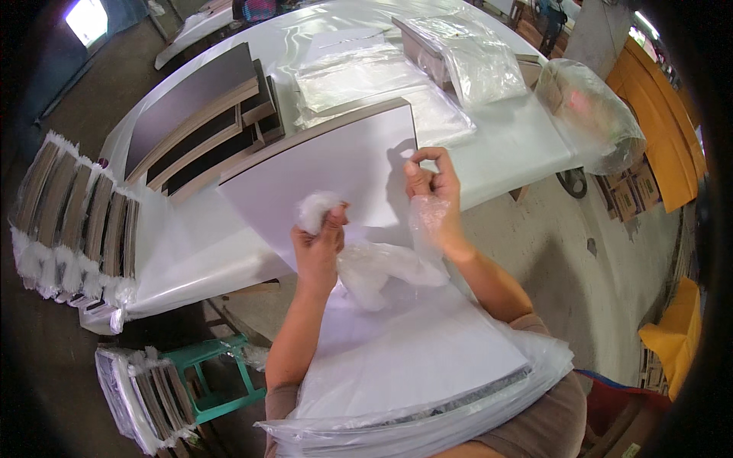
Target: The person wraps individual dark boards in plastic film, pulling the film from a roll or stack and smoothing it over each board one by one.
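Nearby, wrapped panels line the left end of our worktop, with a green stool below. Dark boards and a plastic-draped box lie behind a tilted white board, which stands just beyond our hands. Our left hand grips a crumpled white wad; our right hand is curled, though we cannot tell on what. Clear film bunches between and below both.
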A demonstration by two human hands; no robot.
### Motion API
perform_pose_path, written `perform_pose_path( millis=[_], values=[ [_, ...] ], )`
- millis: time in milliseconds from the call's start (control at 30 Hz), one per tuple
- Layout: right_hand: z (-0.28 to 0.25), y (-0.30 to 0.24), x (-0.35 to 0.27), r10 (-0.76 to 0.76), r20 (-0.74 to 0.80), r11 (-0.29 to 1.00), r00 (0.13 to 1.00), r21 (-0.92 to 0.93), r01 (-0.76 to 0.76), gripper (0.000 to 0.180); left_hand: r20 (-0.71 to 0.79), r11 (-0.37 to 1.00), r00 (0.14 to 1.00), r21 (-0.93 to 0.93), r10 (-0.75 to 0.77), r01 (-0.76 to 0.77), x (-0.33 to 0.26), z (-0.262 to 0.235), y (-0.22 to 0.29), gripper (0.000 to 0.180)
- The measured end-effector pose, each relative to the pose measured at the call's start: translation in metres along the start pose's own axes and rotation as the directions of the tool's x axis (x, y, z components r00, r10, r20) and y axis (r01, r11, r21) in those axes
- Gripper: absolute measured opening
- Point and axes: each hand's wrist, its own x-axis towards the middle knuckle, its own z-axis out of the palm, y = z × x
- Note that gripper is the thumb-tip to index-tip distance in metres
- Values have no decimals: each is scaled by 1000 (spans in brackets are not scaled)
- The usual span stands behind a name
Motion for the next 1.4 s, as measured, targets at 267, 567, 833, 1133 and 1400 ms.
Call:
perform_pose_path(
  millis=[267,567,833,1133,1400],
  values=[
    [20,-6,-3,-235,83,950,968,-191,247,13,180,717,832,433,524,-546,-16,33,0,10],
    [1,-18,10,-110,509,962,854,-161,220,15,17,942,996,-327,90,-80,-6,9,2,15],
    [6,-18,13,1,418,990,909,-131,59,13,36,942,991,-317,131,-113,1,0,0,23],
    [24,-20,12,-169,622,885,765,-246,395,17,68,906,997,-424,23,8,-3,-5,12,21],
    [26,-49,7,293,573,955,765,-214,-205,19,-111,837,956,517,272,-178,8,-72,17,31]
  ],
)
